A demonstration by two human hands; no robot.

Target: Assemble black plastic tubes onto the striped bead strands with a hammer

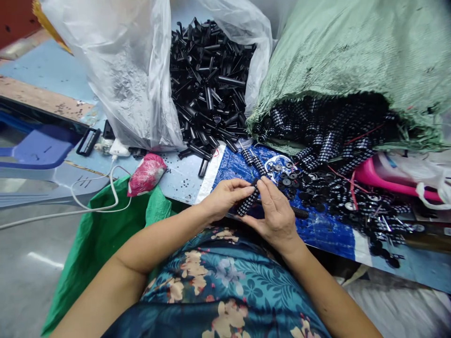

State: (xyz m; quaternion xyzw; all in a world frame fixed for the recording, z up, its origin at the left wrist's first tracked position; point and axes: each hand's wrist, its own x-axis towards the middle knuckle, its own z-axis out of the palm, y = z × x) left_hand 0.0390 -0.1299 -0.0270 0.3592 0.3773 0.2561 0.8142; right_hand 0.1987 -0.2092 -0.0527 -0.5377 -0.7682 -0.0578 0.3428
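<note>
Both hands are closed on one short black cylinder [247,203] printed with rows of small white marks. It is tilted, its upper end between the fingertips. My left hand [230,195] pinches it near the top from the left. From the right, my right hand [278,211] has its fingers at the top and its thumb near the lower end. A thin dark rod [299,212] sticks out behind my right hand; whether that hand holds it I cannot tell. Just beyond the fingers, similar patterned cylinders with metal pins [252,158] lie on a blue sheet [229,164].
A clear plastic bag [141,94] spills plain black tubular parts [211,94]. Right of it, a green woven sack [352,51] holds many patterned cylinders [327,145]. Black discs [292,180] lie near a pink basket [366,173]. At left are a pink bundle [147,174], white cable and green bag [102,249].
</note>
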